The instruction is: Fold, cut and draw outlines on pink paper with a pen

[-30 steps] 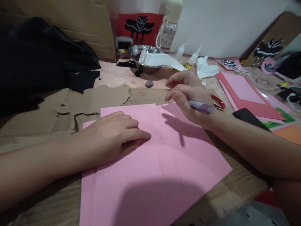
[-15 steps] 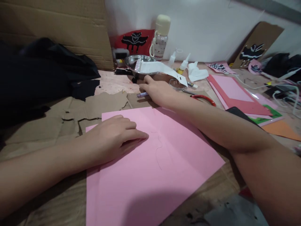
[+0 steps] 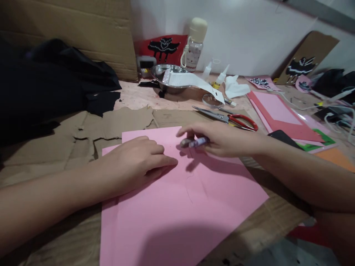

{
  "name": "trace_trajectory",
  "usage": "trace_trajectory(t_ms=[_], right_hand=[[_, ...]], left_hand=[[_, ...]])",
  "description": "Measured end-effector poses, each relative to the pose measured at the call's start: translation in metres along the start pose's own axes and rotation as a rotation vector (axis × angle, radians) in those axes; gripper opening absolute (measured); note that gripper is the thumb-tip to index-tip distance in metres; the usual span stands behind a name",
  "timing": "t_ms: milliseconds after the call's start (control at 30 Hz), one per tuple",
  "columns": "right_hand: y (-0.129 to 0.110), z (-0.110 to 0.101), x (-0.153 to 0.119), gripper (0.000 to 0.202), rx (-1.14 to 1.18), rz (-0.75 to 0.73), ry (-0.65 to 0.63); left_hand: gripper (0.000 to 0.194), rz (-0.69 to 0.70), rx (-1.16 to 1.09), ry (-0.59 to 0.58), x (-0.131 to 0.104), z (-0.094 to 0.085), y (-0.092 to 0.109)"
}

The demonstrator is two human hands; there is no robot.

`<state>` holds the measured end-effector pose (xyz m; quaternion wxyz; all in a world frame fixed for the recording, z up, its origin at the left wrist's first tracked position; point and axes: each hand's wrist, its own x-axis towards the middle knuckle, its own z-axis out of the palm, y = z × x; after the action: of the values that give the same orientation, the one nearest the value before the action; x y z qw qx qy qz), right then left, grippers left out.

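Note:
A large pink sheet (image 3: 166, 221) lies on cardboard, with a thin curved line drawn near its middle. My left hand (image 3: 138, 159) rests palm down on the sheet's left part, its index finger stretched toward the line; it holds nothing. Above the sheet's upper part, my right hand (image 3: 208, 138) grips a light purple pen (image 3: 199, 142). A dark grey, blurred piece beside the pen cannot be made out. Behind my right hand lie scissors (image 3: 241, 122) with red handles.
A metal bowl (image 3: 158, 74), a cream-capped bottle (image 3: 195, 44) and glue bottles (image 3: 221, 77) stand at the back. Black fabric (image 3: 55, 85) is at left. Pink and red sheets (image 3: 305, 131) and a black object (image 3: 285, 139) lie at right.
My right hand has come back from near the bowl to above the pink sheet, with the pen now in it. The scissors are uncovered. My left hand stays on the sheet.

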<state>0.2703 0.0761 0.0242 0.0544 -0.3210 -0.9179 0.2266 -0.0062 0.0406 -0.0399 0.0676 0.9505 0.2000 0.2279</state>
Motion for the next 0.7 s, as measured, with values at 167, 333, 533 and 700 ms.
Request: trace_trajectory(t_ms=[167, 333, 533, 700], right_hand=[[-0.011, 0.011, -0.009, 0.042, -0.016, 0.075, -0.148], [-0.011, 0.017, -0.002, 0.03, -0.083, -0.089, -0.146], [-0.02, 0.01, -0.005, 0.018, -0.157, -0.12, -0.187], [-0.022, 0.013, -0.003, 0.016, -0.288, -0.139, -0.17]], left_hand=[[0.029, -0.006, -0.026, 0.005, 0.0, -0.001, 0.002], [0.027, -0.033, -0.07, -0.011, -0.001, -0.001, 0.002], [0.032, -0.042, -0.052, -0.015, -0.001, 0.001, 0.0], [0.029, -0.04, -0.082, -0.019, 0.0, 0.001, 0.001]])
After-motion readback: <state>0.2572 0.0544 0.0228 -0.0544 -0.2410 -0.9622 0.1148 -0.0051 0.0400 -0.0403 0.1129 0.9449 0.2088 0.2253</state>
